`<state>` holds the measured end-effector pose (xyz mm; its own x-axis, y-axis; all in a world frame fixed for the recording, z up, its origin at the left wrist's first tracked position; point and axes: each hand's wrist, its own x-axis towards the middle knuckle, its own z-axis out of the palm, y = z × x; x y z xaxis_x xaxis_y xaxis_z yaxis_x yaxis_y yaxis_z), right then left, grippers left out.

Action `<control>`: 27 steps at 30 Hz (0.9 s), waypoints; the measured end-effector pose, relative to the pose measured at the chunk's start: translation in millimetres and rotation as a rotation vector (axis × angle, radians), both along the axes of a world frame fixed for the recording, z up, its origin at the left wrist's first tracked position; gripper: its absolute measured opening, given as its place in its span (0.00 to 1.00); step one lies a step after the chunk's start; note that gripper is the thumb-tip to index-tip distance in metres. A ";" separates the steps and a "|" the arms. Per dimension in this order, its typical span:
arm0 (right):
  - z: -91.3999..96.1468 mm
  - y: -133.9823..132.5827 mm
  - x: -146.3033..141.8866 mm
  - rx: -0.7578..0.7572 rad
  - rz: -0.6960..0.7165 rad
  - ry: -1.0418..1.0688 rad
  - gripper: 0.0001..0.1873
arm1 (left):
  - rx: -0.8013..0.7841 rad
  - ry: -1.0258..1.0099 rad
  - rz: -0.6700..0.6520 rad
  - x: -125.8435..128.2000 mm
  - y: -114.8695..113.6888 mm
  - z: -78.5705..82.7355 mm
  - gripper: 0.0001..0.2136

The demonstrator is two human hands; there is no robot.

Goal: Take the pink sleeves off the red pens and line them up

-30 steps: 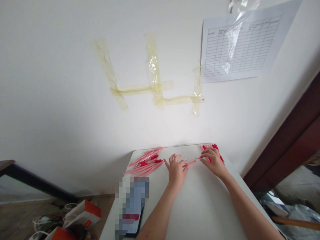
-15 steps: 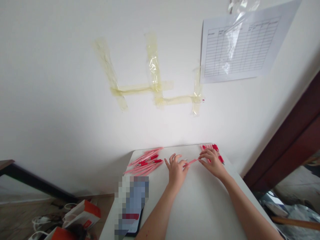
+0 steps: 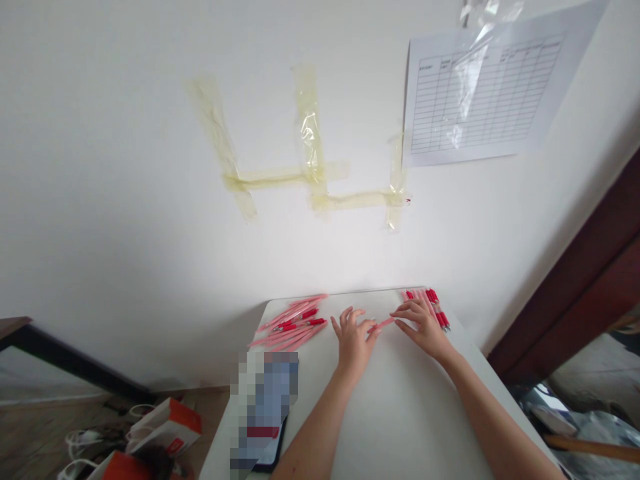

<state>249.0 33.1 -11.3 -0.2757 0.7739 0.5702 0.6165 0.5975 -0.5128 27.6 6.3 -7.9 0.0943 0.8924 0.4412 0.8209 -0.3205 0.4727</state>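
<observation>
On a small white table (image 3: 400, 413) my left hand (image 3: 353, 337) and my right hand (image 3: 423, 323) meet at a single pink pen (image 3: 383, 324), each pinching one end of it. The other fingers of both hands are spread above the tabletop. A loose heap of pink and red pens (image 3: 293, 321) lies to the left of my left hand. A smaller row of red-tipped pens (image 3: 436, 305) lies behind my right hand, at the table's far right corner.
The table stands against a white wall with yellowed tape strips (image 3: 310, 153) and a printed table sheet (image 3: 480, 93). A pixelated flat device (image 3: 263, 413) lies at the table's left edge. Orange-and-white boxes (image 3: 165, 430) and cables sit on the floor left; a dark wooden frame (image 3: 575, 293) stands right.
My right hand has slid a little left, away from the red-tipped pens, closing in on my left hand along the pink pen. The left hand has barely moved.
</observation>
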 end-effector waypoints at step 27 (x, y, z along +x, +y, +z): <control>-7.2 8.0 4.8 -0.008 -0.059 0.071 0.16 | -0.145 0.062 -0.034 -2.6 3.2 3.1 0.03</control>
